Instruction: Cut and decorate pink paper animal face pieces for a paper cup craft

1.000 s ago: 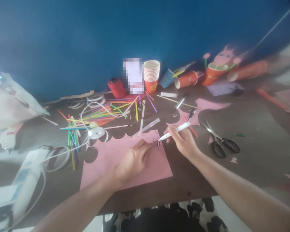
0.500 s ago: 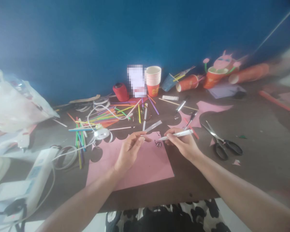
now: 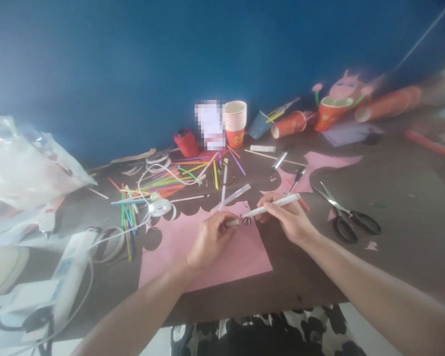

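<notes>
A pink paper sheet lies on the dark table in front of me. Near its top right corner is a small black scribble. My right hand grips a white marker, tip pointing left at the scribble. My left hand rests on the sheet, its fingertips pinched on a small white piece that looks like the marker's cap, just left of the tip.
Black-handled scissors lie right of my right hand. Behind the sheet are several coloured straws, a white tape roll, a red spool, stacked red paper cups and loose markers. A power strip and plastic bag sit left.
My left hand lifted off the sheet with fingers pinched, then came back down beside the scribble holding the white piece. The marker stays in my right hand, tip near the scribble.
</notes>
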Motion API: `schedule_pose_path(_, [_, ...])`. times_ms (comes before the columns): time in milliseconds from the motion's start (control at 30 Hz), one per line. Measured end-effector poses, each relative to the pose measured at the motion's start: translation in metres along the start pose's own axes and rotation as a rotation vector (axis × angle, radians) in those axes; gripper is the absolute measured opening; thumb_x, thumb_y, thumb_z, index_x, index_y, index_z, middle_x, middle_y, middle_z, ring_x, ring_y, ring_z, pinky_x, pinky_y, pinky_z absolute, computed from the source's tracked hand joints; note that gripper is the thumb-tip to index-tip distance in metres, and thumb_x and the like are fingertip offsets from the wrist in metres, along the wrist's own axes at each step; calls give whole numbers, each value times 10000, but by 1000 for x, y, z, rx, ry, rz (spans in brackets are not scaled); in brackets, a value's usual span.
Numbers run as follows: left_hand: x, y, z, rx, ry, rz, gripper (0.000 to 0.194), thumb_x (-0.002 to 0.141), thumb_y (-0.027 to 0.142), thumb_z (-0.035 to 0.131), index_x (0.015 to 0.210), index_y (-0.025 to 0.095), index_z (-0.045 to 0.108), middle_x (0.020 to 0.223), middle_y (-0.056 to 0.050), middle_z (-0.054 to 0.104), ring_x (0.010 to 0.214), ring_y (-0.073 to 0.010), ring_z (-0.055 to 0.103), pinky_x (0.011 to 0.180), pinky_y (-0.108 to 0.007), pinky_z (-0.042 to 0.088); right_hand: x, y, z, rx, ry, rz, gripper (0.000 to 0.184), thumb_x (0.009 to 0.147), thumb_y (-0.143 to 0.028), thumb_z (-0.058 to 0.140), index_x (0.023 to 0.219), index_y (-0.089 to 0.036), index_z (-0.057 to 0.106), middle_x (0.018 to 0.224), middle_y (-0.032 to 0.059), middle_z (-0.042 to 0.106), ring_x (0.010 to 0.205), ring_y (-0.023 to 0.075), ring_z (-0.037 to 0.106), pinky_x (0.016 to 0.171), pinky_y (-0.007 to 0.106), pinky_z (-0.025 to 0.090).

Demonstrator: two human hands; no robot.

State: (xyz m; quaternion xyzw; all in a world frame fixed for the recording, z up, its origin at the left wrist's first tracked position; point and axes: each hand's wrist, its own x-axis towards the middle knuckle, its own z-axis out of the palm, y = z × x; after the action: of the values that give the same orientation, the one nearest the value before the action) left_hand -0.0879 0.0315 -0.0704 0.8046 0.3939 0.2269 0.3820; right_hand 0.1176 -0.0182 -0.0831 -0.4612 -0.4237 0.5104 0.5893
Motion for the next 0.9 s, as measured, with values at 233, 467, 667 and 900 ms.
schedule_pose_path(233, [3,2,5,63,-28,37,159,842,252,560,967,192,638,904,-26,683,775,-147,609,730,-275,482,-2,-8,1,-84,-95,9,207,815,-364,608,803,-159,636,687,24,659,649,145,636,620,277,528])
schedule_pose_path(467, [3,4,5,49,-42,55,184,868,291,537,983,192,642,909,-29,689,816,-160,624,760,-283,486,0,-6,2,-150,-133,-41,191,793,-340,632,852,-172,700,704,24,665,638,137,619,590,261,511])
schedule_pose_path(667, [1,7,3,2,-102,76,181,883,299,522,966,187,637,876,-15,687,799,-143,624,736,-256,478,0,-6,-2,-241,-172,-80,159,800,-298,626,862,-178,710,666,2,636,578,106,565,526,226,470])
schedule_pose_path(900, [-4,6,2,83,-41,212,126,886,228,514,950,185,613,820,-13,661,760,-129,605,721,-253,470,-2,-6,1,-181,-257,-59,145,802,-262,624,902,-189,700,721,10,681,661,130,638,617,251,530])
